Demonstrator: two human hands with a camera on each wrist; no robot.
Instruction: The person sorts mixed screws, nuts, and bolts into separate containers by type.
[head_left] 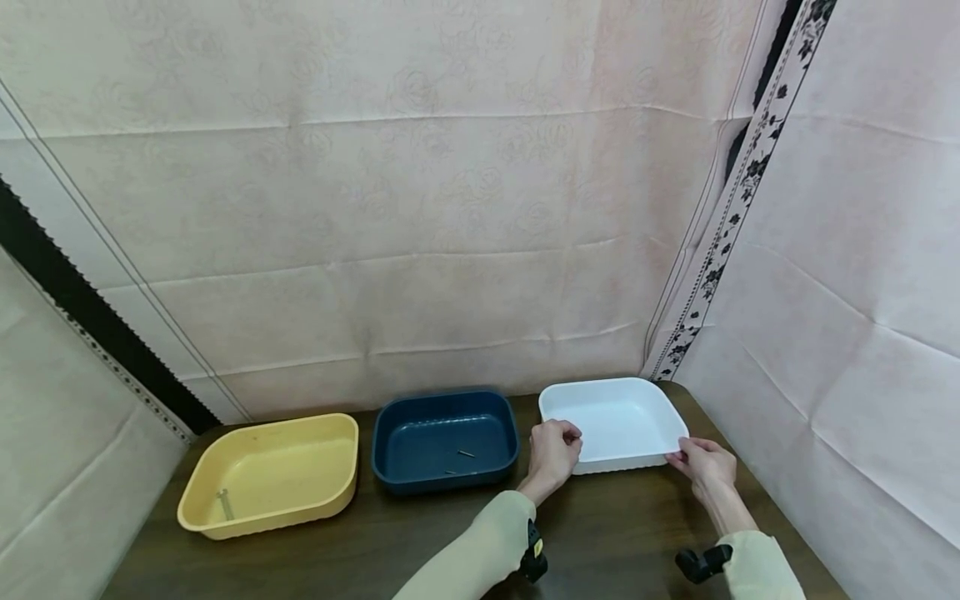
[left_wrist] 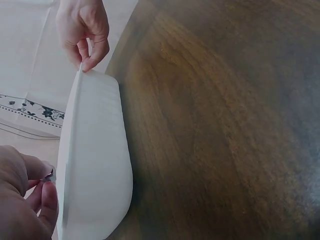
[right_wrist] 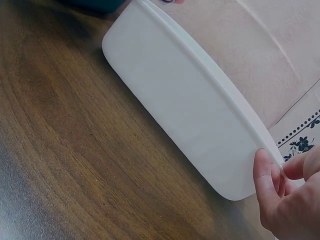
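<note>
The white tray (head_left: 622,421) stands at the right of the table. My right hand (head_left: 707,472) pinches its near right corner, thumb and fingertips on the rim in the right wrist view. At the near left corner, my left hand (head_left: 552,457) is over the tray's edge. Between its thumb and fingertips it pinches a small shiny metal piece (left_wrist: 49,175), mostly hidden by the fingers; I cannot tell its kind.
Left of the white tray, a dark blue tray (head_left: 446,402) holds small thin metal pieces (head_left: 466,454). A yellow tray (head_left: 300,421) farther left contains a bolt-like metal piece (head_left: 224,504). All stand on a brown wooden table (head_left: 600,533), with cloth walls (head_left: 450,208) behind and beside.
</note>
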